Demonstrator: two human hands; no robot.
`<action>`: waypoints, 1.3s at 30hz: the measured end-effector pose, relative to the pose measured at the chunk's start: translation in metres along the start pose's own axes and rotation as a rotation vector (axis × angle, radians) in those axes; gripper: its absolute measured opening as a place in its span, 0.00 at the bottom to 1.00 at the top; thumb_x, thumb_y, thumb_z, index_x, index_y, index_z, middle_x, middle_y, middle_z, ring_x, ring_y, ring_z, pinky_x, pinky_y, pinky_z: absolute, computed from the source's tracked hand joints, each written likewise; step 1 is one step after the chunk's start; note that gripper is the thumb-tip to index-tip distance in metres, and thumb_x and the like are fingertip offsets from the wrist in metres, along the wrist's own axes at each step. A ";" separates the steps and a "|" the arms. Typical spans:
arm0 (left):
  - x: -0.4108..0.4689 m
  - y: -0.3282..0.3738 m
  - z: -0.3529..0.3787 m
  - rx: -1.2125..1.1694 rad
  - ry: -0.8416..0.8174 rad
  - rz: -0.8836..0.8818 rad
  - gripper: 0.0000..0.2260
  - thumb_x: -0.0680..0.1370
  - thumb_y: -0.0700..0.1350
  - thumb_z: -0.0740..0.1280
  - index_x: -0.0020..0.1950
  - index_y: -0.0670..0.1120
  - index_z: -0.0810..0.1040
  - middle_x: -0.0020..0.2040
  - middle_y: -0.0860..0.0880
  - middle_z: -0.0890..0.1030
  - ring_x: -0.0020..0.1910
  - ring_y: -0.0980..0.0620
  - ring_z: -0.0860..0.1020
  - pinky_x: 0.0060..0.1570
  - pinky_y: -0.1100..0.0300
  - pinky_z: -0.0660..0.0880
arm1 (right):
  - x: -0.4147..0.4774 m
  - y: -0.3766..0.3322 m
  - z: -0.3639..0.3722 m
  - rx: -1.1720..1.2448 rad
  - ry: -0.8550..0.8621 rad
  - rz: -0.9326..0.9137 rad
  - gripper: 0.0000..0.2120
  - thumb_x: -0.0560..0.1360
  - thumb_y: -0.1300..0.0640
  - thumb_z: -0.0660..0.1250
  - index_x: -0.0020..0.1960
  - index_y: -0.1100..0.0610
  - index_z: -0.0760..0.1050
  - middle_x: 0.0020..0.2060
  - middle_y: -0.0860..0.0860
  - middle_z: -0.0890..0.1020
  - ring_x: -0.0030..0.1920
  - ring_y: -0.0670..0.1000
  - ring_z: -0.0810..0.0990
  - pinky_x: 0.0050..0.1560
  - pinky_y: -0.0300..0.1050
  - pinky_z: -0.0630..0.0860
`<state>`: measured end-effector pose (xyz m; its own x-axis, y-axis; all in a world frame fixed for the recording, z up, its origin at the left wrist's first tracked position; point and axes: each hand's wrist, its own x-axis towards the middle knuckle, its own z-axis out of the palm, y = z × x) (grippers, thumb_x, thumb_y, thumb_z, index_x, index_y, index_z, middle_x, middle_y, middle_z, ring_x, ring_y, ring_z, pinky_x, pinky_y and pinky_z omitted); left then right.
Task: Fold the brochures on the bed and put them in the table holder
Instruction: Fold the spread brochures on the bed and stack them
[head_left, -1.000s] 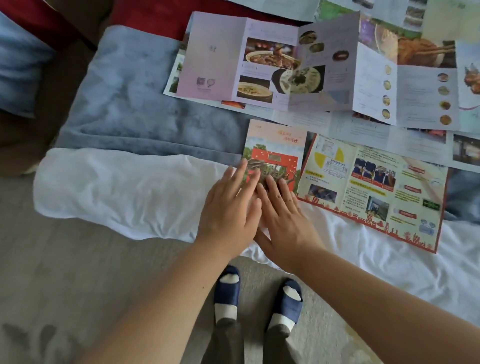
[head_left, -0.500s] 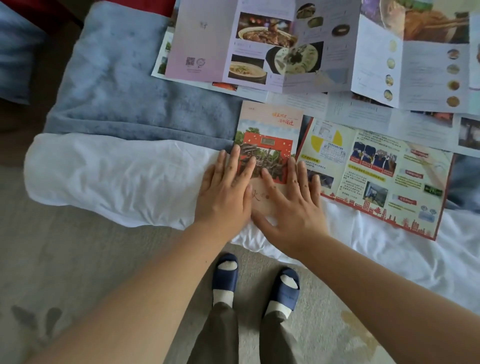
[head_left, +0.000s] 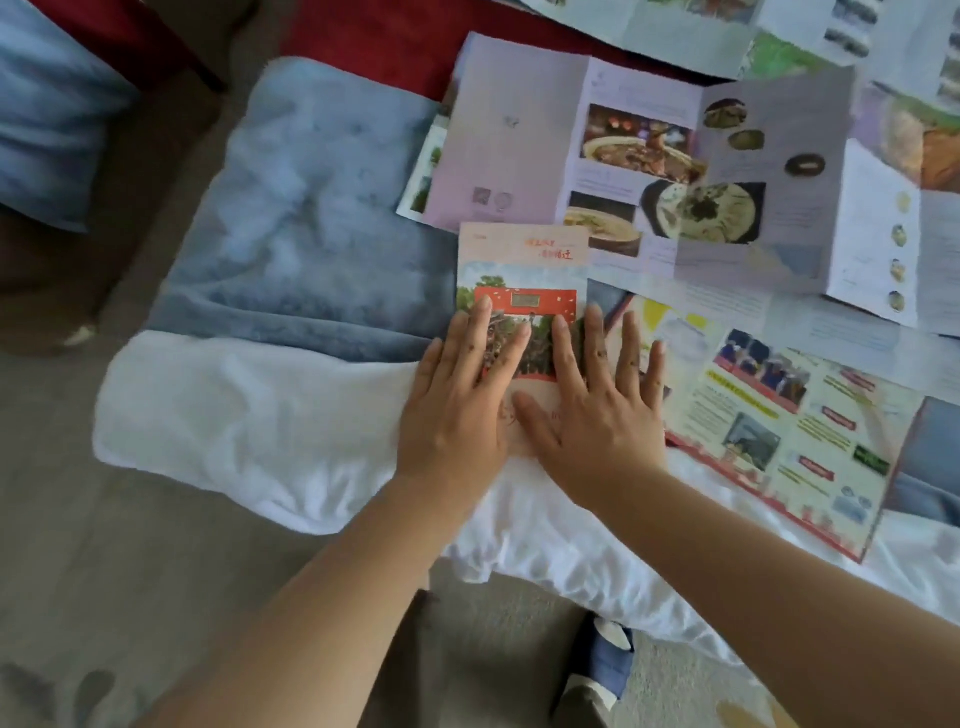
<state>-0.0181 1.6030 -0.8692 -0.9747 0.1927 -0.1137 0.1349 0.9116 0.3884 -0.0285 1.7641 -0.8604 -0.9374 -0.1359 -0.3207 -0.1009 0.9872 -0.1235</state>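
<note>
- A glossy paper brochure with a red-and-cream cover (head_left: 522, 270) lies on the bed (head_left: 597, 561), near its front edge and right before the person.
- Its cover panel is folded over and makes a tall rectangle. The panel's long axis runs away from the person, with the red title at the far end.
- The rest of that sheet lies open to the right as a wide, flat strip of yellow-and-red print, dipping a little toward the near right.
- The left hand (head_left: 457, 410) lies palm down on the cover's left edge, fingers straight and slightly spread, its outer side on the cloth.
- The right hand (head_left: 597, 421) is pressed flat across the crease between the cover and the open part, fingers straight and fanned. Its thumb reaches to just beside the left hand.
- Two hands, both flat; neither pinches the paper.
- A lavender creased paper leaflet with food photos (head_left: 519, 130) lies unfolded beyond the cover, its panels rising in shallow ridges.
- More pale sheets overlap under and behind it. There seem to be at least four leaflets in all, though blur hides their edges.
- A blue-grey plush blanket (head_left: 311, 208) lies to the left, fuzzy and mottled.
- A white crumpled sheet (head_left: 234, 415) hangs over the bed's edge below it.
- A dark red cloth (head_left: 363, 36) lies at the far side.
- One blue slipper (head_left: 610, 660) shows on the grey carpet (head_left: 104, 597).
</note>
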 end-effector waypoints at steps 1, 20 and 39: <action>0.003 -0.018 -0.010 0.009 -0.007 0.000 0.28 0.84 0.45 0.60 0.83 0.54 0.55 0.84 0.46 0.47 0.83 0.44 0.48 0.80 0.46 0.52 | 0.009 -0.018 -0.002 -0.008 0.000 -0.018 0.38 0.81 0.30 0.37 0.83 0.49 0.33 0.82 0.52 0.34 0.78 0.58 0.24 0.77 0.61 0.26; 0.071 -0.205 -0.102 0.010 -0.090 -0.084 0.26 0.85 0.49 0.58 0.83 0.50 0.56 0.84 0.50 0.52 0.83 0.48 0.50 0.79 0.55 0.41 | 0.105 -0.224 -0.019 0.262 -0.135 -0.034 0.30 0.86 0.49 0.44 0.83 0.60 0.37 0.82 0.58 0.33 0.81 0.56 0.31 0.82 0.50 0.40; 0.069 -0.202 -0.099 0.256 -0.099 -0.014 0.28 0.85 0.57 0.51 0.84 0.50 0.50 0.84 0.47 0.48 0.83 0.47 0.49 0.79 0.44 0.51 | 0.129 -0.197 -0.014 0.064 -0.018 -0.051 0.33 0.85 0.44 0.41 0.84 0.59 0.38 0.83 0.55 0.37 0.82 0.52 0.35 0.79 0.48 0.35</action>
<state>-0.1307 1.3961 -0.8654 -0.9562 0.2025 -0.2115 0.1745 0.9741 0.1437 -0.1341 1.5533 -0.8638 -0.9254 -0.1881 -0.3291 -0.1264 0.9716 -0.2000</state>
